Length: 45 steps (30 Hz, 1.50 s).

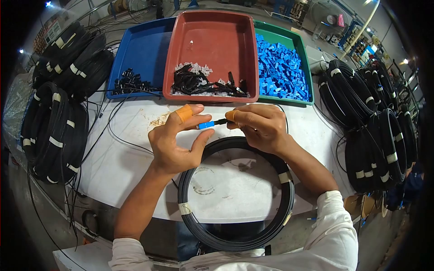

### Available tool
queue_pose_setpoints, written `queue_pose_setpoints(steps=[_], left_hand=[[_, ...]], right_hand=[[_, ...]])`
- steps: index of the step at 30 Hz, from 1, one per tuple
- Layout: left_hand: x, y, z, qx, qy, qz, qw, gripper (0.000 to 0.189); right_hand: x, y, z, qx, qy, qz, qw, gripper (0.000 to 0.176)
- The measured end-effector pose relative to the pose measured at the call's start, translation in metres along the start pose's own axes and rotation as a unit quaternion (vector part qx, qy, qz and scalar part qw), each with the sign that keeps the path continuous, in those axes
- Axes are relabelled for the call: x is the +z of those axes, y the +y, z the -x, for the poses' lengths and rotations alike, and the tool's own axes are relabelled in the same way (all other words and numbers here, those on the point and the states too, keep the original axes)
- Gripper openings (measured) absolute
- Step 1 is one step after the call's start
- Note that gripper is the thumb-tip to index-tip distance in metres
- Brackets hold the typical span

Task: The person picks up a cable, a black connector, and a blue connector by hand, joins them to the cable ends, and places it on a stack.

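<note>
Left hand [174, 147] pinches a blue connector [206, 125] between thumb and fingertips; right hand [262, 124] is closed on a slim black piece [220, 122] at the connector's right end. Both parts are held above the bench [122, 167], near the far side of the cable coil [287, 194]. Technique, as judged: keep both parts on one axis, apply force straight along it without bending, fingertips clear of the joint.

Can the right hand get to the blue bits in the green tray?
Probably yes. The right hand is close to the green tray, whose top is open, and nothing seems to block the way to the blue bits. It grips a black piece, though, and may need to let go.
</note>
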State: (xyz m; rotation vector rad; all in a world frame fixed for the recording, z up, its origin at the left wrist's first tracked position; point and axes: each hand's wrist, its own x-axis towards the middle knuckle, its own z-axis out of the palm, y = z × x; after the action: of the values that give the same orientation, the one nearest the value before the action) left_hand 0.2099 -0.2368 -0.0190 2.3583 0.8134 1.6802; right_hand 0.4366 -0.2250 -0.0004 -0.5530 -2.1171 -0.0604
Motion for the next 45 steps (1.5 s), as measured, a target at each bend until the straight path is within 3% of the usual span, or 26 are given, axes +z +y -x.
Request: queue_pose_setpoints(steps=[2,7,10,16,18,22,24,25,28,30,32,34,36,38,40,42,45], left_hand=[[-0.001,-0.002,0.001,0.008,0.004,-0.02,1.0,0.046],[-0.001,0.0,0.007,-0.046,-0.023,0.128,0.99,0.053],[-0.005,0.009,0.005,-0.028,-0.033,0.139,0.989,0.056],[-0.004,0.014,0.003,-0.092,-0.053,0.233,0.967,0.061],[-0.005,0.011,0.003,-0.048,-0.081,0.194,0.977,0.07],[0.001,0.011,0.006,-0.052,-0.072,0.215,0.973,0.067],[0.001,0.011,0.005,-0.142,-0.042,0.27,0.951,0.055],[0.004,0.006,0.005,-0.142,-0.043,0.269,0.952,0.055],[0.003,-0.005,0.001,-0.077,-0.012,0.151,0.985,0.051],[-0.003,0.001,-0.002,-0.094,-0.046,0.041,0.994,0.047],[0.005,0.003,-0.001,-0.124,-0.029,0.04,0.991,0.041],[0.006,0.008,-0.005,-0.045,-0.068,-0.087,0.993,0.043],[0.003,0.017,-0.011,-0.084,-0.081,-0.065,0.991,0.047],[-0.002,0.022,-0.024,-0.321,-0.148,0.177,0.919,0.052],[-0.005,0.021,-0.022,-0.294,-0.193,0.161,0.922,0.052],[0.008,0.018,-0.007,-0.084,-0.061,-0.019,0.994,0.048],[0.017,0.018,-0.003,0.001,-0.043,-0.143,0.989,0.049]], right_hand=[[0.002,0.0,0.001,-0.005,0.009,0.002,1.0,0.025],[0.0,-0.003,0.003,-0.062,0.055,0.003,0.997,0.024],[-0.006,-0.014,0.0,-0.05,0.057,-0.032,0.997,0.024],[-0.008,-0.017,0.004,-0.008,0.046,-0.055,0.997,0.029],[-0.008,-0.017,0.002,0.002,0.039,-0.067,0.997,0.03],[-0.008,-0.018,0.001,0.007,0.028,-0.087,0.996,0.031],[-0.006,-0.012,0.002,0.016,0.022,-0.086,0.996,0.032],[-0.005,-0.006,0.0,0.012,0.018,-0.07,0.997,0.031],[0.0,-0.002,-0.002,0.026,-0.003,-0.031,0.999,0.019],[0.01,0.007,0.004,-0.08,0.015,0.023,0.996,0.024],[0.005,0.003,0.004,-0.111,-0.004,0.064,0.992,0.025],[0.001,0.002,0.002,-0.167,0.004,0.12,0.979,0.026],[0.001,0.008,-0.001,-0.208,0.029,0.146,0.967,0.022],[-0.001,0.012,0.002,-0.244,0.038,0.138,0.959,0.021],[-0.003,0.008,0.001,-0.239,0.03,0.143,0.96,0.022],[-0.003,0.005,0.002,-0.232,0.024,0.154,0.96,0.022],[0.006,0.001,0.005,-0.169,0.05,0.159,0.971,0.026]])
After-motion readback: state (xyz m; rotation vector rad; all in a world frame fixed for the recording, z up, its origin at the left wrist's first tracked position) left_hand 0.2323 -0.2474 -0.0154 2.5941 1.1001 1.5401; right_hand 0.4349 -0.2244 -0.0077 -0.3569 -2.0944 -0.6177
